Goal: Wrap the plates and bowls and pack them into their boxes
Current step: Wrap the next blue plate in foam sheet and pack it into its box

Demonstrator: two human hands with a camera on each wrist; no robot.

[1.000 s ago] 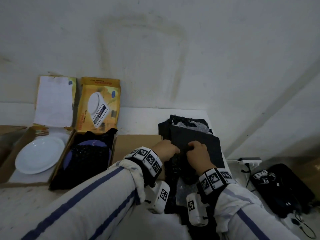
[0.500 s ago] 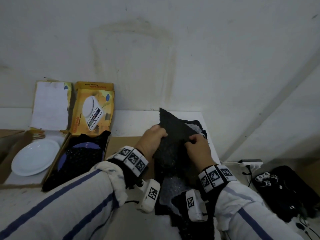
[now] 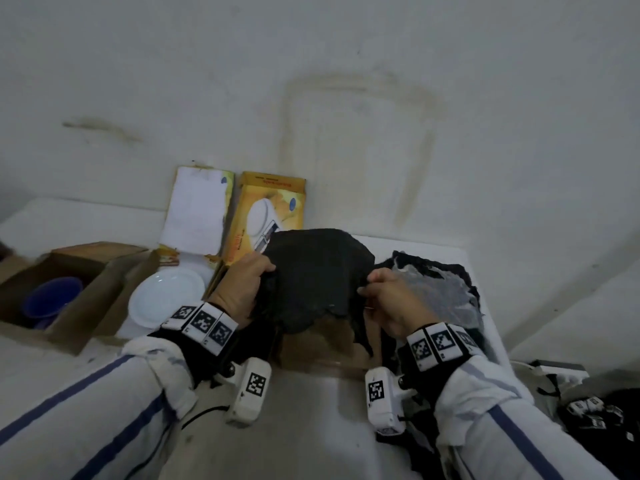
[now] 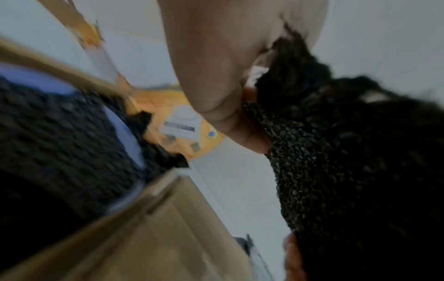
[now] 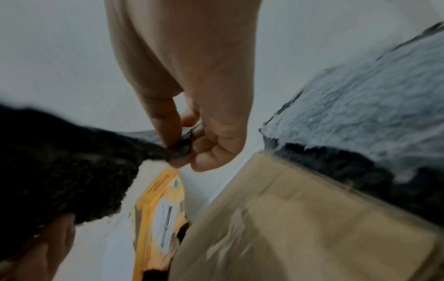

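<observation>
I hold a black bubble-wrap sheet up off the table between both hands. My left hand grips its left edge, and the right hand pinches its right corner between thumb and fingers. A white plate lies bare in an open yellow box to the left. Further left, a blue bowl sits in a brown carton. In the left wrist view a blue plate covered in black wrap lies in its box; my left arm hides it from the head view.
A pile of black and grey wrap sheets lies at the table's right end. A flat brown cardboard piece lies under the lifted sheet. Yellow box lids lean on the wall. Black gear and a white power strip sit lower right.
The black sheet has come up off the pile and moved left with both hands. My view has swung left, so the carton with the blue bowl now shows.
</observation>
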